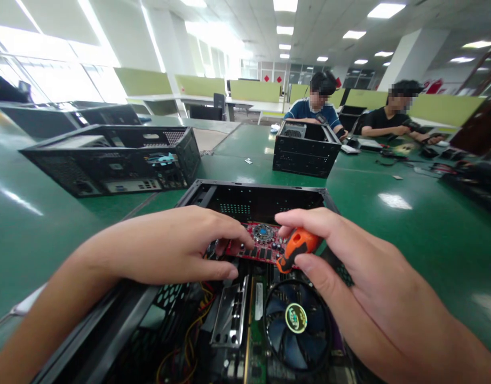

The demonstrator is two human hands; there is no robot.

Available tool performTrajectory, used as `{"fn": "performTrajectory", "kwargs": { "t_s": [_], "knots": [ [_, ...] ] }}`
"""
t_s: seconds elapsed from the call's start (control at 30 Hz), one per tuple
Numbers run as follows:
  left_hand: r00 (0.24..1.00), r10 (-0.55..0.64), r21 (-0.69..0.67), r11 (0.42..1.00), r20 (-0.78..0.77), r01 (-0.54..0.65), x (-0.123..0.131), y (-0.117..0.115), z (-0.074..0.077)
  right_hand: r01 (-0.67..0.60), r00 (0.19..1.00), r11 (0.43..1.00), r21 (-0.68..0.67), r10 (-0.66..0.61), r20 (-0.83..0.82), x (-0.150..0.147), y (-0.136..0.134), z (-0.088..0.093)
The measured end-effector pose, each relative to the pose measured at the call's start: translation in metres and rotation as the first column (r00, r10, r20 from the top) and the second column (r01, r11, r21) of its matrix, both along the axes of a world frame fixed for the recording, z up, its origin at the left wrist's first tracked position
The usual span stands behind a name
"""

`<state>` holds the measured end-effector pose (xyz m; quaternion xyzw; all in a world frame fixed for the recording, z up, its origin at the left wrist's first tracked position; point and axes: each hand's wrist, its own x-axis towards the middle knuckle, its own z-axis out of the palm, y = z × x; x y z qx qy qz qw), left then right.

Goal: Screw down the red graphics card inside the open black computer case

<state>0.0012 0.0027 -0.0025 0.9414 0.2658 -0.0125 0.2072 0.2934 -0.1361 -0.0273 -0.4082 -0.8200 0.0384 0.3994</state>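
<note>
My right hand (361,272) grips the orange and black handle of a screwdriver (299,248) between thumb and fingers; its shaft cannot be seen. Beside it, my left hand (189,242) reaches over the left end of a red graphics card (265,240), thumb apart from the curved fingers. The fingertips are at the card's edge; whether they press on it I cannot tell. The card lies inside an open black computer case (265,186), towards its far wall. Nearer to me are a round black cooling fan (297,325) and a silver metal plate (229,314).
Yellow and black cables (189,330) run along the left inside the case. Another black computer case (113,165) stands at the left, and one more (305,152) stands ahead on the green table (229,154). Two people sit across, with parts and cables (401,152) near them.
</note>
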Motion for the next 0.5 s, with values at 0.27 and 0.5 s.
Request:
{"fn": "performTrajectory", "kwargs": {
  "t_s": [0.27,0.5],
  "knots": [
    [1.0,0.002,-0.005,1.0,0.015,-0.002,0.0007,-0.0019,0.0023,-0.046,0.999,0.996,-0.08,0.047,-0.002,-0.0008,0.0038,-0.0029],
    [1.0,0.008,-0.008,1.0,0.0,-0.008,0.0018,-0.0012,0.0023,-0.057,0.997,0.992,-0.112,0.051,-0.055,0.0015,0.005,-0.0021]
  ]
}}
